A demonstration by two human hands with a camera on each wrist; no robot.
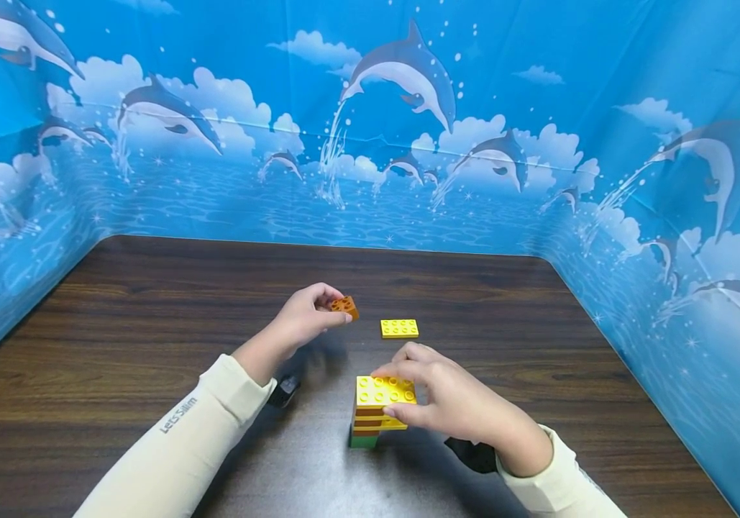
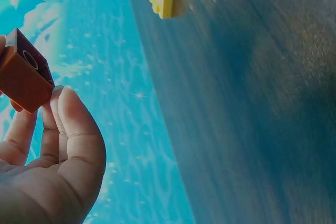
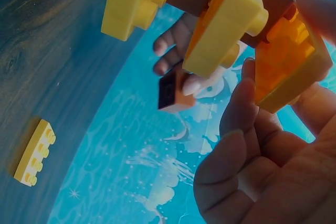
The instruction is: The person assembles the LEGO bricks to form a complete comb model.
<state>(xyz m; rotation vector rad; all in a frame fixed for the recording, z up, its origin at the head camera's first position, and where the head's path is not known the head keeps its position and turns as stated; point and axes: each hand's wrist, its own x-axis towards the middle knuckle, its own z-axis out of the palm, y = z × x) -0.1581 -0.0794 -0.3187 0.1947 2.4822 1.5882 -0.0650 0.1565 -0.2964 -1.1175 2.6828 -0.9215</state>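
Between thumb and fingers, my left hand point(image 1: 301, 316) pinches a brown toy brick point(image 1: 344, 307) above the table; its hollow underside shows in the left wrist view. My right hand point(image 1: 444, 392) grips the yellow top brick point(image 1: 385, 392) of a stack near the table's front. In the right wrist view, yellow bricks point(image 3: 226, 30) alternate with brown ones and jut out to one side. A green brick point(image 1: 363, 439) forms the stack's base. Beyond the stack, a loose yellow brick point(image 1: 399, 329) lies flat, studs up, apart from both hands.
The dark wood-grain table point(image 1: 149, 309) is bordered at the back and sides by a blue dolphin-print curtain point(image 1: 214, 187). Black wrist devices point(image 1: 285, 391) sit under both cream sleeves point(image 1: 169, 439).
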